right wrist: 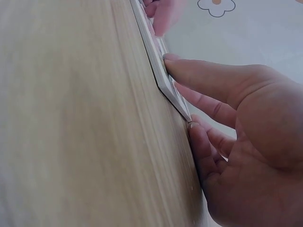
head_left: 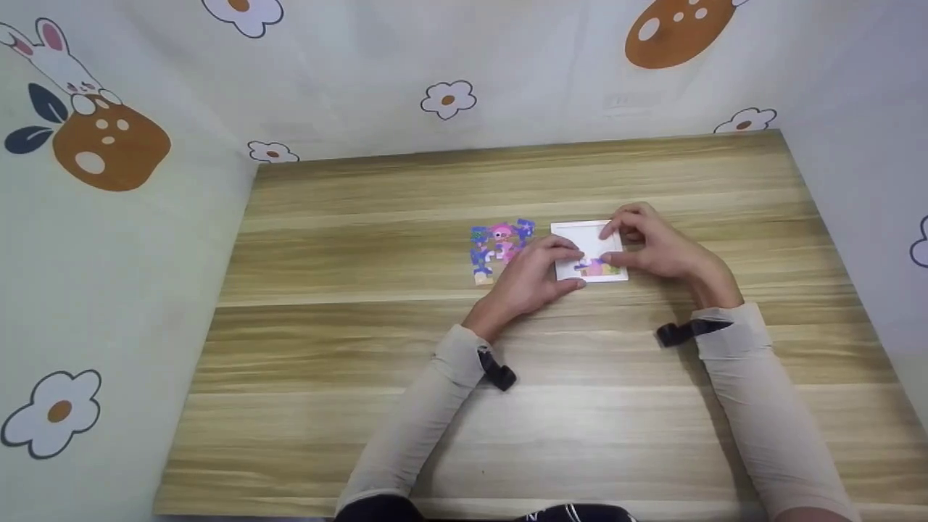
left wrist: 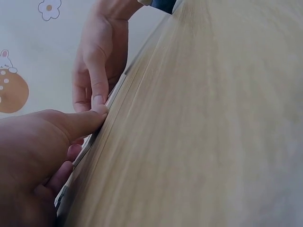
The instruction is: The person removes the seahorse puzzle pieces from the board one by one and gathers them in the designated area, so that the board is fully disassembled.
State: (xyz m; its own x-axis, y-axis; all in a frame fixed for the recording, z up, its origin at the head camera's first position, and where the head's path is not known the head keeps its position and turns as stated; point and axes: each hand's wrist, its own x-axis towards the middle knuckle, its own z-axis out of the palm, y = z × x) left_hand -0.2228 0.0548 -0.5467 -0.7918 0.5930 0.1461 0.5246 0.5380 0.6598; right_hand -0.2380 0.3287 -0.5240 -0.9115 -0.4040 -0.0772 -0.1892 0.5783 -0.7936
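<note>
A small white puzzle tray [head_left: 564, 230] lies flat on the table, with a few colourful pieces [head_left: 600, 267] fitted along its near side. My left hand [head_left: 533, 277] grips the tray's near-left corner, its thumb along the near rim and its index finger reaching over the inside. On the opposite side, my right hand [head_left: 656, 243] rests at the right rim. Its thumb [right wrist: 203, 75] presses on the tray's face near the fitted pieces, and the index finger touches further back. Whether either hand covers a loose piece cannot be seen. In the right wrist view the tray rim [right wrist: 173, 97] shows edge-on.
Just left of the tray lies a group of loose blue and pink puzzle pieces [head_left: 481, 255], partly behind my left hand. The wooden table [head_left: 348, 348] meets patterned walls [head_left: 348, 94] at the back and sides.
</note>
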